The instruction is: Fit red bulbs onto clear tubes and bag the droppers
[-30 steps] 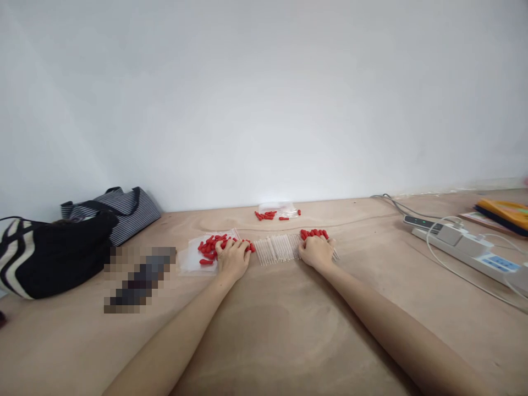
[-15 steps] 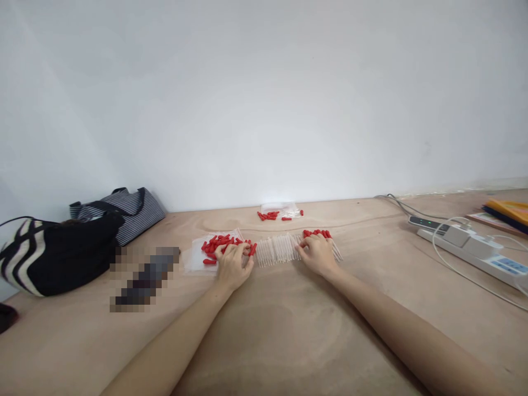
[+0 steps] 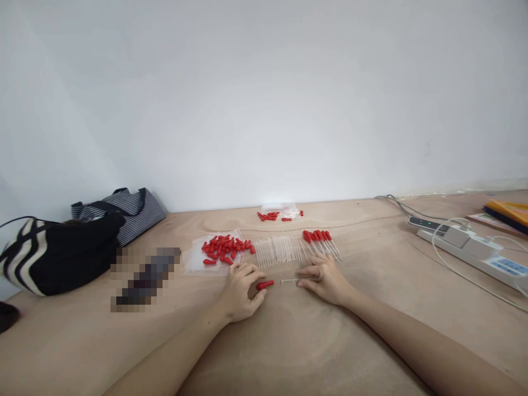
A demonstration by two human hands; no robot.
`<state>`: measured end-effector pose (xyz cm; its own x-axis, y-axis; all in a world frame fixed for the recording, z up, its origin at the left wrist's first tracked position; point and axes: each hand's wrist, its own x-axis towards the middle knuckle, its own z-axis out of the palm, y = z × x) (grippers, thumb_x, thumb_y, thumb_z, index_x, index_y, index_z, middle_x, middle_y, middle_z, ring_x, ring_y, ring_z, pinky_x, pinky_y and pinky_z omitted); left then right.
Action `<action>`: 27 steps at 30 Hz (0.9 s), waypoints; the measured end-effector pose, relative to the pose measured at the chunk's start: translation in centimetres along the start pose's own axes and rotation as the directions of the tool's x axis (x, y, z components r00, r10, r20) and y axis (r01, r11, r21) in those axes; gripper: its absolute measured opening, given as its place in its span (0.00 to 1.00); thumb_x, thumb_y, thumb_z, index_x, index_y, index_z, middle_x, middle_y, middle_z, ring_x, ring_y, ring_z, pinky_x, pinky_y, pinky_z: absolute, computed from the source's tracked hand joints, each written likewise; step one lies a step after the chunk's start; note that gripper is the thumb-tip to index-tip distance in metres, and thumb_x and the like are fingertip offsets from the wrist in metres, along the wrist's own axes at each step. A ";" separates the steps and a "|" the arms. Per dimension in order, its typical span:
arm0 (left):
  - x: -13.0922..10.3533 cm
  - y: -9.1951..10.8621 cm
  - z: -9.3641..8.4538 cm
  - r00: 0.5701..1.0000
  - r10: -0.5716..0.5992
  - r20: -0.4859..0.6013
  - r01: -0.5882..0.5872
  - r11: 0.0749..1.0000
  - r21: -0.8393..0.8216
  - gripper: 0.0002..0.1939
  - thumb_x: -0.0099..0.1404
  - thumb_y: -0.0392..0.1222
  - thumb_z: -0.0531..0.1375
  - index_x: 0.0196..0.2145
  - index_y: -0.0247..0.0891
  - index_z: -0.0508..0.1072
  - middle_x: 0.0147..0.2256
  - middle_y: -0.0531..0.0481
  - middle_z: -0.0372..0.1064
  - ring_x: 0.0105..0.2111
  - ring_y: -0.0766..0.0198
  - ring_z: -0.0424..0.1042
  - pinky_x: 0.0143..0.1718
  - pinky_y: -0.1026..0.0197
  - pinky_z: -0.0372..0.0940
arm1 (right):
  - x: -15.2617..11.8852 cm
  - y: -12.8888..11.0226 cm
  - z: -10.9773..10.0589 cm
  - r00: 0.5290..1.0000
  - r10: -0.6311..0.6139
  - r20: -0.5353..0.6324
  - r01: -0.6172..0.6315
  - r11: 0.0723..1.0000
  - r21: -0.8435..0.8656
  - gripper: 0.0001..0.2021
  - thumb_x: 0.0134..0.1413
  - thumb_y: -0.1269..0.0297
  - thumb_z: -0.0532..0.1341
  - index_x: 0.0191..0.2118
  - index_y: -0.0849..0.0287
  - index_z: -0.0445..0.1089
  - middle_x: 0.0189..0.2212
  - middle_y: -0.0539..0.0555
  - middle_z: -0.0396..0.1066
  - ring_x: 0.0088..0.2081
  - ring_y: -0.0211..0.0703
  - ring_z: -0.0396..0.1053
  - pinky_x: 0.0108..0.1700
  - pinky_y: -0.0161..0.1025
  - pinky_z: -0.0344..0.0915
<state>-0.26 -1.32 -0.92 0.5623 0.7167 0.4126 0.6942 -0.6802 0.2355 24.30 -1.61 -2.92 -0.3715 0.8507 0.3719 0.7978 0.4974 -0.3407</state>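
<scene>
Widest open run: bare light-brown wooden bench (image 3: pixel 268 341) between the forearms, near side. Gap between left hand (image 3: pixel 244 289) and right hand (image 3: pixel 325 278) partly taken by a red teat-shaped bulb (image 3: pixel 264 285) and a thin translucent tube (image 3: pixel 289 281). Beyond, row of thin pale tubes (image 3: pixel 278 250) blocks low passes, flanked by heaped red bulbs (image 3: pixel 223 246) left, red-capped tubes (image 3: pixel 322 236) right. Open lane behind them, before the white wall (image 3: pixel 264 110). Far right: white power strip (image 3: pixel 474 250), looping white cable (image 3: pixel 454 270).
</scene>
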 end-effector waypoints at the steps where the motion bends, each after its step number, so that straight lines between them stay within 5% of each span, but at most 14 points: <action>1: 0.0 -0.1 0.2 1.000 -0.014 0.002 0.014 1.000 -0.007 0.11 0.53 0.41 0.57 0.36 0.40 0.72 0.32 0.49 0.68 0.35 0.58 0.66 0.43 0.50 0.53 | 0.0 -0.1 0.1 1.000 0.006 -0.005 -0.006 1.000 0.008 0.11 0.48 0.54 0.59 0.36 0.49 0.73 0.30 0.52 0.67 0.36 0.43 0.61 0.39 0.41 0.51; 13: 0.5 0.8 1.3 0.995 -0.096 -0.016 0.095 0.994 -0.051 0.07 0.62 0.38 0.52 0.33 0.42 0.70 0.33 0.54 0.71 0.35 0.61 0.67 0.41 0.54 0.49 | -0.1 -1.8 1.2 0.986 -0.001 -0.167 0.002 1.000 0.009 0.07 0.54 0.65 0.53 0.31 0.57 0.67 0.35 0.53 0.67 0.39 0.41 0.60 0.41 0.41 0.47; 27: 0.4 1.1 1.5 0.991 -0.132 0.018 0.133 0.982 -0.131 0.09 0.64 0.39 0.49 0.35 0.42 0.69 0.33 0.53 0.71 0.36 0.61 0.66 0.43 0.54 0.48 | -0.1 -2.8 1.3 0.981 -0.127 -0.143 0.135 0.990 0.044 0.07 0.55 0.69 0.51 0.32 0.57 0.66 0.27 0.50 0.69 0.34 0.39 0.59 0.41 0.41 0.43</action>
<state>1.44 -1.56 -1.85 0.4736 0.8028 0.3621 0.6982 -0.5929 0.4013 21.49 -2.86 -3.17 -0.3982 0.7473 0.5320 0.7186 0.6146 -0.3254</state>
